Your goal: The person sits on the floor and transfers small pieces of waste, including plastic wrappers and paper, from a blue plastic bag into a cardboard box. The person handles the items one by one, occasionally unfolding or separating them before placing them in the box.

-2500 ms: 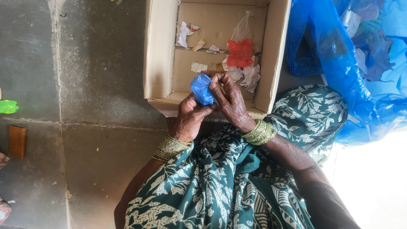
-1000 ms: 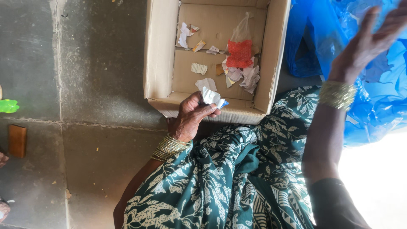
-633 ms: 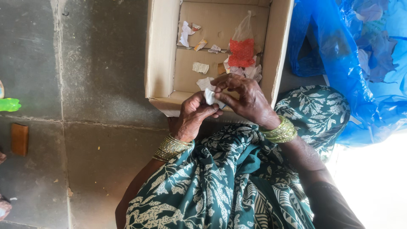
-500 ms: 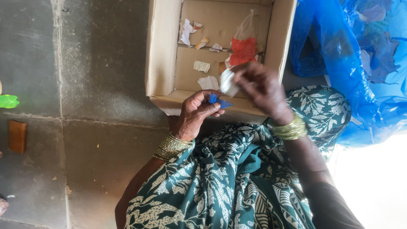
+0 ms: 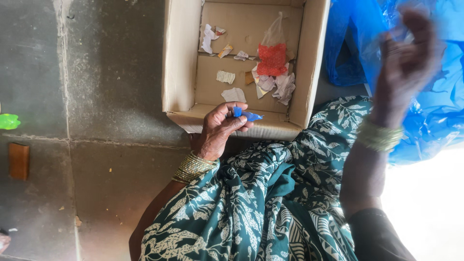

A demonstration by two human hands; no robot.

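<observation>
Left hand [image 5: 218,129] rests just above the lap at the near rim of the cardboard box [image 5: 180,63], its thumb and fingertips pinched on a small blue scrap [image 5: 245,115] that pokes out toward the right. Beyond it, inside the box, lie torn bits of white and tan paper [image 5: 234,94] scattered on the bottom, along with a thin clear bag holding something red [image 5: 272,57]. Off to the far right, the right hand [image 5: 405,63] is raised over the big blue plastic bag [image 5: 435,111], which already holds crumpled pieces. That hand is blurred, fingers loosely curled; whether it grips anything cannot be told.

Judging by how things lie, the sorting looks partly done: paper bits sit in the box, blue material sits in the bag, and the scrap in the left hand is not yet put anywhere. How much stock remains to be gone through is not visible.
</observation>
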